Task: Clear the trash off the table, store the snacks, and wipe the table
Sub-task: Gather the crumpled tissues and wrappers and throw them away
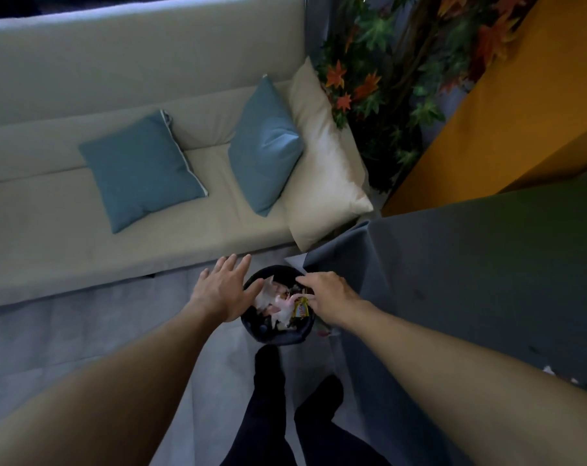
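Legs (268,398): dark trousers, just behind the bin.
Left hand (223,290): released, fingers spread above the bin's left rim, holding nothing.
Right hand (329,295): released, fingers extended above the bin's right side.
Bin (278,336): black, on the floor beside the grey-clothed table (487,280).
Trash: crumpled tissue (283,306) and yellow wrapper (301,309) inside the bin.
Sofa (83,230): beige, beyond, bearing blue cushions (140,169).

Above bin (278,338): open, trash (278,306) heaped near the rim.
Right: worktop (487,270) cloth corner crowds the bin.
Behind: sofa (134,253) front close.
Left: floor (66,334) free.
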Demonstrator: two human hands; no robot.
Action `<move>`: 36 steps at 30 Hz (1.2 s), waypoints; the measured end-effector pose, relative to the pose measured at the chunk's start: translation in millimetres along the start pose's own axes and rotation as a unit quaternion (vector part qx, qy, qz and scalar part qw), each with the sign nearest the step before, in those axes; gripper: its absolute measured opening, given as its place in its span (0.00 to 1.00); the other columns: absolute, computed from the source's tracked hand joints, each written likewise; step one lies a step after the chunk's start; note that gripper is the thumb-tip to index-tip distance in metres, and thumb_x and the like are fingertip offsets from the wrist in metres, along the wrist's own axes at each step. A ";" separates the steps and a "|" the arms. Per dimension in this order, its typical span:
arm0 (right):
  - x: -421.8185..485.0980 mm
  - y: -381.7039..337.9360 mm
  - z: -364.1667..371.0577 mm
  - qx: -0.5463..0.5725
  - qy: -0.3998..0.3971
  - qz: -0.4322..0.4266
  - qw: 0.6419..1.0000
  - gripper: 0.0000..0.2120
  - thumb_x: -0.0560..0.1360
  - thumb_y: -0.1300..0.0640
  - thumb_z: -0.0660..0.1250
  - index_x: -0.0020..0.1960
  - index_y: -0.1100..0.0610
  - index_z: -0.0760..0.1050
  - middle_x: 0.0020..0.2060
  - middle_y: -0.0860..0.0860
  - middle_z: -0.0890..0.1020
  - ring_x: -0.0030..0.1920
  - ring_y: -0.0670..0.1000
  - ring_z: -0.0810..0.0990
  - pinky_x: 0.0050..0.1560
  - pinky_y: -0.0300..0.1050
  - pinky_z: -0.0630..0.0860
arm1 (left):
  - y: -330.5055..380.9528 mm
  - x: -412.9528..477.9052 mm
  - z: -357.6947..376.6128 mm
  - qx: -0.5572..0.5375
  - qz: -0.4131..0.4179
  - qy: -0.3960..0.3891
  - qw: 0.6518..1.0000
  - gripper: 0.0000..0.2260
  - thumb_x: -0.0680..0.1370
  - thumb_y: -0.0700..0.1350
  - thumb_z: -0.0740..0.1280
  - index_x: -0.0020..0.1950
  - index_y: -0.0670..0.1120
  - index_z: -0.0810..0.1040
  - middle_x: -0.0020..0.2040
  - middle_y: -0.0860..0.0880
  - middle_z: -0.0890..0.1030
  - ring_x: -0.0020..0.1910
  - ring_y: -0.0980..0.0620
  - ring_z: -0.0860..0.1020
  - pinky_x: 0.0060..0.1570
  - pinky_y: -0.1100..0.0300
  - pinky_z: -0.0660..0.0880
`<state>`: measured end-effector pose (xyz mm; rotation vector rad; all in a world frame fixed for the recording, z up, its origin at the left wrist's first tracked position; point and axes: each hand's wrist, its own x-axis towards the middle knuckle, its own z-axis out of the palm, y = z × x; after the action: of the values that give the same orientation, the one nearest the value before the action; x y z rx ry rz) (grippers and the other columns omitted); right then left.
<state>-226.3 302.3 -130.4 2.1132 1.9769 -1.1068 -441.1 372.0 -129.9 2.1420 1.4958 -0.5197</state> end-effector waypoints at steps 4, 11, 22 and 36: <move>5.1 1.7 -3.1 0.014 -0.001 0.020 1.000 0.26 0.77 0.61 0.67 0.74 0.50 0.69 0.71 0.53 0.73 0.70 0.57 0.72 0.70 0.48 0.69 | -7.7 3.7 -7.6 0.001 0.001 -0.002 1.000 0.33 0.81 0.66 0.49 0.82 0.53 0.48 0.82 0.47 0.52 0.81 0.46 0.49 0.78 0.44 0.51; 3.6 3.6 -43.8 0.001 0.029 0.047 0.998 0.27 0.78 0.53 0.67 0.76 0.53 0.66 0.73 0.51 0.69 0.72 0.55 0.68 0.71 0.52 0.67 | 2.0 14.9 -45.5 0.019 0.031 0.002 0.999 0.33 0.81 0.66 0.50 0.82 0.53 0.48 0.82 0.47 0.51 0.81 0.47 0.49 0.78 0.44 0.50; -46.8 26.2 -123.0 -0.028 0.144 0.143 0.979 0.34 0.81 0.38 0.56 0.80 0.52 0.51 0.80 0.51 0.54 0.79 0.55 0.52 0.77 0.59 0.51 | 78.9 48.1 -138.0 0.101 0.177 0.067 0.977 0.32 0.81 0.66 0.51 0.82 0.53 0.50 0.82 0.47 0.52 0.81 0.46 0.50 0.77 0.42 0.52; -203.0 101.9 -136.3 0.047 0.259 0.337 0.904 0.39 0.78 0.30 0.52 0.81 0.48 0.46 0.81 0.50 0.47 0.80 0.55 0.47 0.78 0.62 0.44 | 264.1 17.9 -168.8 0.176 0.363 0.049 0.914 0.34 0.81 0.67 0.49 0.83 0.54 0.45 0.83 0.48 0.48 0.81 0.45 0.48 0.78 0.45 0.50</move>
<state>-59.5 176.2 32.1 3.0169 1.0936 -0.5526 -179.9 405.7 41.0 2.8113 0.5643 -0.4235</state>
